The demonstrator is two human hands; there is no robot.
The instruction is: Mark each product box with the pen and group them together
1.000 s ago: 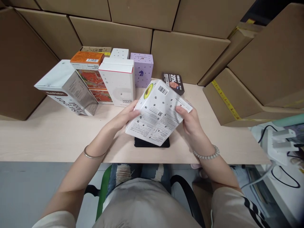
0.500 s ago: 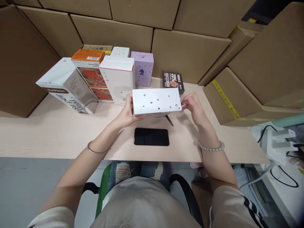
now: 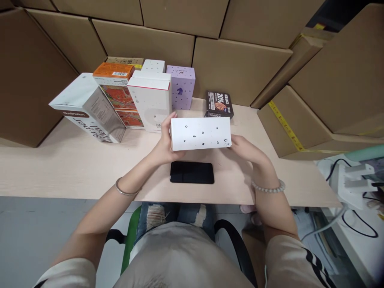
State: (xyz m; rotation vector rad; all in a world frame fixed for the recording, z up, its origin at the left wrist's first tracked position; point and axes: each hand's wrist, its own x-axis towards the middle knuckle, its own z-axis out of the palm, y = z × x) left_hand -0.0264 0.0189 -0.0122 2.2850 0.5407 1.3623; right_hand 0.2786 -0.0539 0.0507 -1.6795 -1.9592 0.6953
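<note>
My left hand (image 3: 166, 141) grips a white box (image 3: 201, 134) by its left end, thumb at the far edge and fingers beneath. Small black drop-like marks dot the side facing me. The box hovers over the table, just beyond a black phone (image 3: 192, 173) lying flat. At the box's lower right corner is my right hand (image 3: 244, 149), its fingers reaching under or behind the box. Its fingertips are hidden, so whether it holds anything does not show.
Farther back lie a dark box (image 3: 219, 103) and a purple box (image 3: 181, 88). Left of them stand a tall white box (image 3: 150, 102), an orange-topped box (image 3: 114, 72) and a white-and-grey box (image 3: 90, 108). Large cartons (image 3: 240, 64) wall in the back and sides.
The white box has shifted slightly right and toward me. My right hand has moved in, fingertips going out of sight under the box. The pen seen on the table earlier no longer shows.
</note>
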